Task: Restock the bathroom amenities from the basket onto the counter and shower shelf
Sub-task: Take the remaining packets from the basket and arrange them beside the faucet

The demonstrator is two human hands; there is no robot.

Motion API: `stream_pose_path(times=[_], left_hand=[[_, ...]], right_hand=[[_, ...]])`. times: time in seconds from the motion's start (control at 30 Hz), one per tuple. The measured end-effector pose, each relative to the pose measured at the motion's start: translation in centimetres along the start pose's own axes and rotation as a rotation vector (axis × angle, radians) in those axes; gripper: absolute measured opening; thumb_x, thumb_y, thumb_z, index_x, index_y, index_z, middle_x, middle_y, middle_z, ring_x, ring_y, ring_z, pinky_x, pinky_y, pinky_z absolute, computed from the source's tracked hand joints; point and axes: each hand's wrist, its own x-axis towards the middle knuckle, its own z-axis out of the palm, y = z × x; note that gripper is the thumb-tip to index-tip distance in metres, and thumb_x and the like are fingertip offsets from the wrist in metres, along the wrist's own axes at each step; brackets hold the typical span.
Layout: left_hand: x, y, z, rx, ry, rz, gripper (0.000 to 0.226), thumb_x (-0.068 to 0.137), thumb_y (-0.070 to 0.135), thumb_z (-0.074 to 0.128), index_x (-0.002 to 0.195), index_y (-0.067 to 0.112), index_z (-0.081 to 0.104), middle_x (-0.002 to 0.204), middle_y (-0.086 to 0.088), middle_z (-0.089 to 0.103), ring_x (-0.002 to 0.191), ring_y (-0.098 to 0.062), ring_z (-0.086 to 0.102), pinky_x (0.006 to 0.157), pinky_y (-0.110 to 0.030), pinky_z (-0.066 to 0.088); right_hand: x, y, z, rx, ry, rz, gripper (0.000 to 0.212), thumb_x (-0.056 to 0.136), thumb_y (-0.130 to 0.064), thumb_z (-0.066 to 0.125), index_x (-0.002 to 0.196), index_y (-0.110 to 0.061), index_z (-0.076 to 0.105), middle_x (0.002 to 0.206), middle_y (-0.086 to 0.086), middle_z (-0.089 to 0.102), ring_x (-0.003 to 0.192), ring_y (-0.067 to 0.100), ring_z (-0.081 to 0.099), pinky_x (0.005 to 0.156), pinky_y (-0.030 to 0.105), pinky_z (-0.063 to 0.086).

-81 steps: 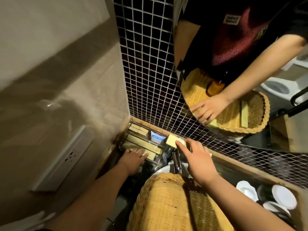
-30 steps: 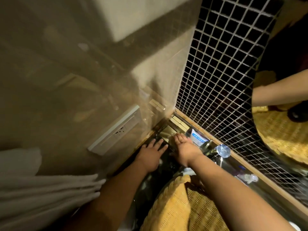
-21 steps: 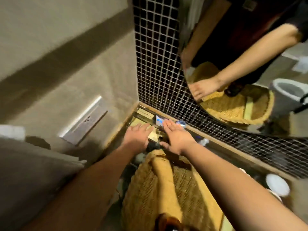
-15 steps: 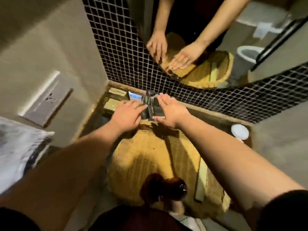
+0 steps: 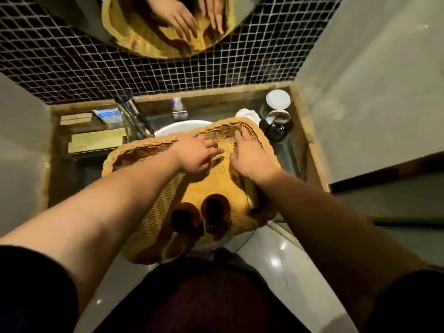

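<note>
basket (image 5: pixel 153 145) on sink (image 5: pixel 177 127), bottles (image 5: pixel 213 212) inside, boxes (image 5: pixel 96 140) seemingly left

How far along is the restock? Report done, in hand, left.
Done: yellow boxes and a blue packet sit on the counter at left. In hand: nothing; the left hand and right hand reach open into the basket. Left: two brown bottles and a pale packet lie inside it; the shower shelf is out of view.
</note>
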Motion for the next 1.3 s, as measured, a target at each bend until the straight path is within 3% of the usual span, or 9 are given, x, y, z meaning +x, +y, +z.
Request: stream_pose_path(times=[0.17,0.3,0.4,0.47,0.63,0.8,1.07,1.17,1.3], left_hand=[[4.9,2.5,0.2,0.043,-0.026,0.215,0.065,0.092,0.045,0.051,0.152,0.030,0.031,0.150,-0.002,0.043,0.128,-0.026,0.047,0.097,-0.039,0.040],[7.5,3.8,0.7,0.031,-0.053,0.321,0.067,0.091,0.040,0.057,0.153,0.029,0.031,0.153,0.000,0.037,0.132,-0.024,0.041,0.097,-0.041,0.042],[8.1,4.2,1.9,-0.036,0.069,0.333,0.059,0.093,0.030,0.061,0.149,0.024,0.042,0.150,-0.002,0.042,0.131,-0.024,0.042,0.090,-0.038,0.042],[8.3,4.1,2.6,-0.081,0.150,0.342,0.051,0.094,0.027,0.061,0.143,0.020,0.050,0.143,-0.006,0.049,0.127,-0.027,0.046,0.088,-0.041,0.042],[8.2,3.2,3.5,-0.063,0.147,0.321,0.046,0.095,0.028,0.056,0.140,0.022,0.054,0.132,-0.007,0.055,0.121,-0.029,0.050,0.093,-0.043,0.043],[5.4,1.3,5.5,-0.046,0.083,0.195,0.040,0.099,0.039,0.051,0.135,0.023,0.057,0.129,-0.003,0.057,0.114,-0.025,0.052,0.089,-0.040,0.038],[-3.5,-0.7,8.6,-0.192,0.029,-0.212,0.052,0.097,0.029,0.057,0.147,0.032,0.042,0.126,-0.001,0.055,0.112,-0.025,0.050,0.086,-0.040,0.048],[-6.3,-0.4,9.5,-0.186,0.008,-0.272,0.057,0.099,0.040,0.052,0.152,0.040,0.031,0.128,-0.002,0.054,0.108,-0.026,0.053,0.079,-0.038,0.047],[-8.3,0.5,10.3,-0.228,-0.027,-0.387,0.063,0.096,0.036,0.060,0.152,0.040,0.031,0.125,-0.003,0.055,0.109,-0.024,0.054,0.078,-0.039,0.051]], right_hand=[[-2.6,1.9,3.7,0.055,-0.081,0.172,0.067,0.095,-0.018,0.050,0.155,-0.009,0.021,0.165,0.009,0.010,0.143,0.033,0.032,0.110,0.043,0.037],[-4.2,2.0,6.1,0.238,-0.101,0.307,0.069,0.092,-0.017,0.055,0.152,-0.005,0.024,0.163,0.008,0.015,0.127,0.034,0.049,0.098,0.044,0.047],[-4.6,2.1,7.4,0.227,-0.074,0.321,0.077,0.092,-0.011,0.056,0.156,-0.005,0.013,0.165,0.007,0.003,0.116,0.030,0.057,0.092,0.041,0.051],[-4.7,2.3,8.0,0.140,-0.057,0.294,0.076,0.094,-0.009,0.054,0.156,-0.007,0.012,0.166,0.010,0.001,0.125,0.032,0.051,0.100,0.043,0.048],[-4.6,2.8,8.7,0.126,-0.002,0.197,0.066,0.093,-0.003,0.053,0.153,-0.015,0.027,0.153,0.012,0.034,0.138,0.035,0.034,0.106,0.043,0.041],[-2.8,2.1,8.6,0.045,-0.021,0.002,0.062,0.091,-0.001,0.051,0.148,-0.023,0.037,0.142,0.009,0.048,0.128,0.033,0.040,0.094,0.042,0.046],[1.0,-0.6,8.3,-0.178,-0.137,-0.286,0.069,0.086,-0.019,0.069,0.145,-0.033,0.037,0.131,0.009,0.052,0.119,0.032,0.047,0.091,0.043,0.045],[2.1,-1.7,8.9,-0.247,-0.145,-0.440,0.058,0.093,-0.037,0.060,0.146,-0.037,0.036,0.129,0.010,0.050,0.117,0.032,0.047,0.085,0.038,0.044],[3.0,-2.4,9.7,-0.039,-0.156,-0.442,0.037,0.098,-0.056,0.042,0.126,-0.037,0.057,0.120,0.005,0.058,0.109,0.025,0.053,0.085,0.039,0.046]])
